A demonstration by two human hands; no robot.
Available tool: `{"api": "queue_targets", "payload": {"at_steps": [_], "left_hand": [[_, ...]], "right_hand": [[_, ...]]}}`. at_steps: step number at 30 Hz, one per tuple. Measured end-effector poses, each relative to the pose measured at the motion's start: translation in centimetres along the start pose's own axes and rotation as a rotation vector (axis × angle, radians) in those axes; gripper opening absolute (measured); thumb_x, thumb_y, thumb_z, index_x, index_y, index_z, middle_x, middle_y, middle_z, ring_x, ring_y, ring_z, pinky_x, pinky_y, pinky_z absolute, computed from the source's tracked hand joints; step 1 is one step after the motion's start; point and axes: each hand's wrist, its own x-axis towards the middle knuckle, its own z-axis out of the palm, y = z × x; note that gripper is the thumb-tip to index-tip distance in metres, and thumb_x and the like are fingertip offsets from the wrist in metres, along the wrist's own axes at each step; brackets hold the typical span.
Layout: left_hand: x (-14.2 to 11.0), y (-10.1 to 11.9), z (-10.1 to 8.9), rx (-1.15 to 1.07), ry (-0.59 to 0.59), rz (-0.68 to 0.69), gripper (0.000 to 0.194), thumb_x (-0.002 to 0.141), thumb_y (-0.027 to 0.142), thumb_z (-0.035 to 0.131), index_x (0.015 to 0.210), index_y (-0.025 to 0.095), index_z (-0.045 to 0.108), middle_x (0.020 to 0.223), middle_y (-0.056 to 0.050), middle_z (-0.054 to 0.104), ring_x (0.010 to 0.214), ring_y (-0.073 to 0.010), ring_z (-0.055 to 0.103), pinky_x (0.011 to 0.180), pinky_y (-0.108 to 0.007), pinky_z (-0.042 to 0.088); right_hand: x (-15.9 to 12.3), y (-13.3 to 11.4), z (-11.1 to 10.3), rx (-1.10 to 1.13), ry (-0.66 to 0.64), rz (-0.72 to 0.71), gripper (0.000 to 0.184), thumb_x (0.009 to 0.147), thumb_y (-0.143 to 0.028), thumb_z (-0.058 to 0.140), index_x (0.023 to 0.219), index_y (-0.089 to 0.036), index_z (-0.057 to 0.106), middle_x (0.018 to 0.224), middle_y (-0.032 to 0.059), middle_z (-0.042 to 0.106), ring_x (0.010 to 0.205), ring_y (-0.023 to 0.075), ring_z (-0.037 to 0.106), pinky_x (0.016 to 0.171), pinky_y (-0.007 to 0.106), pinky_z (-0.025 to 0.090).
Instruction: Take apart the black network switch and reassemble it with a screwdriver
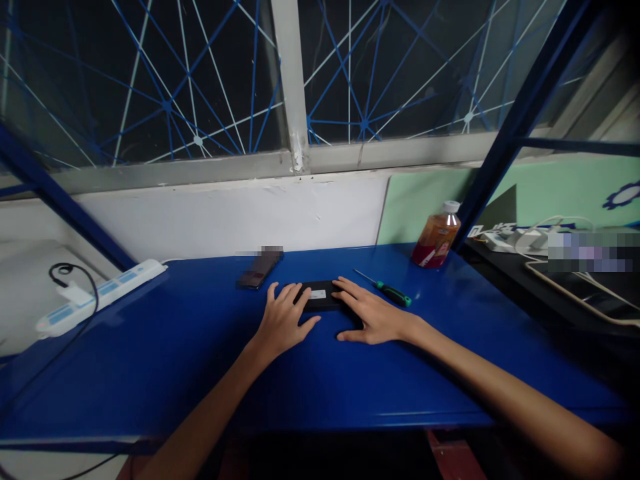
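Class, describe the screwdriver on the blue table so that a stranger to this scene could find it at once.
Start at the blue table under the window. Right of the right hand, before the orange bottle, lies the screwdriver. Its thin metal shaft and green handle set it apart from the flat black device under the hands.

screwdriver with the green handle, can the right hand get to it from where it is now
Probably yes. The screwdriver lies flat on the blue table, just beyond and to the right of the right hand, whose fingers rest on the black device. Nothing lies between them; the bottle stands farther back.
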Motion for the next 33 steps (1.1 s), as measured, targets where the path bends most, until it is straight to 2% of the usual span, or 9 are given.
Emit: {"api": "queue_targets", "payload": {"at_steps": [4,13,18,24,33], "left_hand": [[0.07,0.17,-0.17,0.021,-0.023,-0.005,0.043,0.086,0.047,0.055,0.119,0.018,0.058,0.123,-0.017,0.06,0.115,-0.0339,0.053,0.1,-0.057,0.03],[-0.06,0.25,-0.14,-0.018,-0.009,-0.004,0.044,0.084,0.051,0.057,0.111,0.017,0.061,0.12,-0.017,0.062,0.116,-0.0347,0.054,0.102,-0.058,0.027],[-0.06,0.37,-0.43,-0.032,-0.03,-0.023,0.049,0.081,0.053,0.059,0.113,0.017,0.059,0.123,-0.017,0.059,0.117,-0.0358,0.051,0.102,-0.059,0.025],[-0.19,0.2,-0.1,-0.019,-0.054,-0.041,0.062,0.082,0.06,0.053,0.126,0.016,0.052,0.129,-0.02,0.053,0.12,-0.0373,0.047,0.1,-0.059,0.026],[-0.05,0.25,-0.27,-0.036,-0.055,-0.059,0.059,0.082,0.062,0.052,0.122,0.019,0.054,0.128,-0.017,0.054,0.118,-0.0366,0.046,0.098,-0.057,0.029]], "right_hand": [[0.13,-0.12,0.03,-0.001,0.002,-0.001,0.083,0.074,-0.062,0.063,0.133,-0.008,0.041,0.15,0.0251,0.026,0.141,0.0355,0.018,0.11,0.053,0.029],[0.22,-0.5,-0.09,0.006,0.008,-0.01,0.072,0.075,-0.056,0.065,0.125,-0.009,0.045,0.148,0.0252,0.03,0.14,0.0356,0.021,0.109,0.052,0.03],[0.16,-0.35,-0.07,0.007,0.018,-0.018,0.069,0.075,-0.054,0.066,0.124,-0.011,0.045,0.148,0.024,0.031,0.14,0.0353,0.021,0.108,0.053,0.032],[0.17,-0.25,-0.24,-0.002,0.003,-0.009,0.064,0.077,-0.052,0.064,0.123,-0.012,0.045,0.148,0.0227,0.032,0.14,0.0342,0.022,0.108,0.051,0.033],[0.19,-0.48,-0.52,0.007,0.007,0.001,0.055,0.078,-0.045,0.066,0.117,-0.013,0.048,0.145,0.023,0.036,0.139,0.0342,0.024,0.108,0.05,0.032]]}}
